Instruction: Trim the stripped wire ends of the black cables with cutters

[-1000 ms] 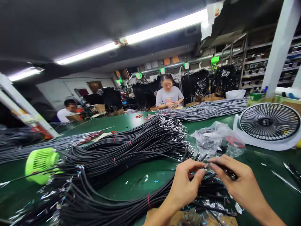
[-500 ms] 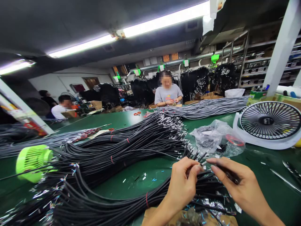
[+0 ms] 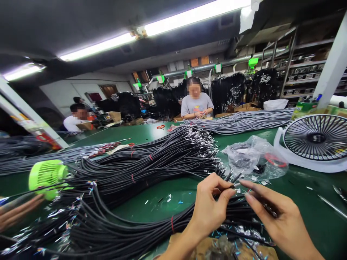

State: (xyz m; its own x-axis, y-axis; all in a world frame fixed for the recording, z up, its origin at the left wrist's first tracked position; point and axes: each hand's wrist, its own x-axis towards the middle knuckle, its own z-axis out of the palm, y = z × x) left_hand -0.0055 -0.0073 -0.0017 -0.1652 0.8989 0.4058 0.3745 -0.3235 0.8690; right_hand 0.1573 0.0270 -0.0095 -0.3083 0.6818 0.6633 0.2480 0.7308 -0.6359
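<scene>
A long green table (image 3: 159, 206) spans the view, mostly covered by the large heap of black round cables (image 3: 135, 166), tied in places with red bands, its stripped pale ends fanning out toward the right. A nearer bundle of black cables (image 3: 130, 234) curves along the front edge, and a sheaf of grey cables (image 3: 244, 122) lies behind.

On the right stands a white fan with a black grille (image 3: 316, 139). Beside it, a crumpled clear plastic bag (image 3: 241, 155) holds a red-orange looped item (image 3: 275, 159) and some dark pieces, too blurred to name. A green tin (image 3: 306, 105) behind the fan contains pens, one blue; what the white container (image 3: 275, 104) next to it holds is out of sight.

The left hand (image 3: 210, 206) has thumb and forefinger pinched on a thin black cable end (image 3: 236, 178) just in front of the bag. The right hand (image 3: 282, 213) faces it — thumb and forefinger tips apart, with a dark slender tool (image 3: 269, 210) held against the palm. Another person's hand (image 3: 23, 211) reaches in at the left edge, fingers extended, near a light-green plastic fan (image 3: 48, 177).

Below the hands, a brown cardboard piece (image 3: 265, 251) bears crumpled clear plastic and blue trimmings. Small white and blue scraps (image 3: 169, 198) dot the table.
</scene>
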